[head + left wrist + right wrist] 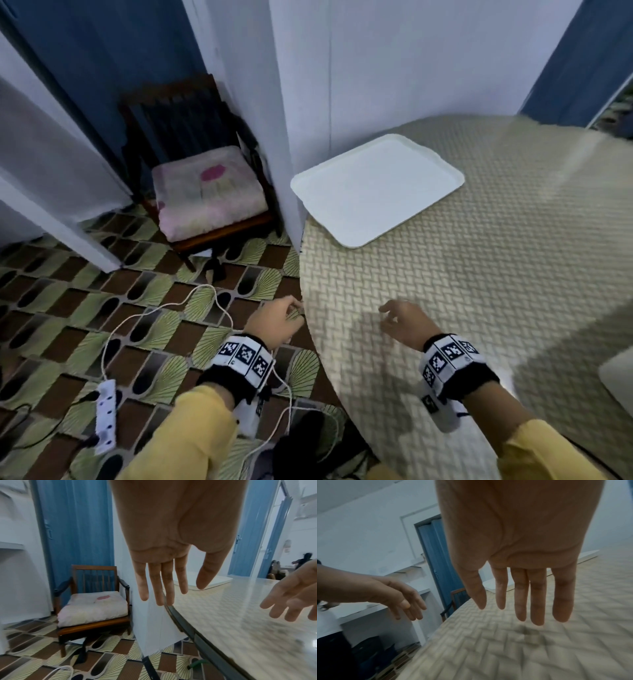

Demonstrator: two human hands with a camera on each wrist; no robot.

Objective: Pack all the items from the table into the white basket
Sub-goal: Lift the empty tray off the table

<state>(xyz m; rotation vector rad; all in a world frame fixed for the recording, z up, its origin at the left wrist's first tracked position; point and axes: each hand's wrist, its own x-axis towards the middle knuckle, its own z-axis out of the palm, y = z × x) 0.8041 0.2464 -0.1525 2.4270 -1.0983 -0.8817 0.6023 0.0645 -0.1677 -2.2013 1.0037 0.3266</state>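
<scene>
- I see a round desk point(479, 274) with a cover of woven, basket-like pattern in beige; its surface looks glossy in the left wrist view.
- A white tray point(376, 188), flat with rounded corners and a low rim, lies near the far left edge of the desk. It looks like smooth plastic. I cannot tell if this is the basket of the task.
- At the right edge of the head view a pale rounded object point(620, 380) is cut off; I cannot say what it is.
- My left hand point(274, 320) hangs just beside the near left edge of the desk, fingers straight and relaxed, holding nothing.
- My right hand point(406, 323) is over the near part of the desk, fingers spread and straight, also with nothing in it; whether it touches the cover I cannot tell.
- On the patterned tile floor stand a wooden chair point(191, 161) with a soft quilted cushion and a white power strip point(104, 416) with a thin cable.
- The desk is blurred in both wrist views.
</scene>
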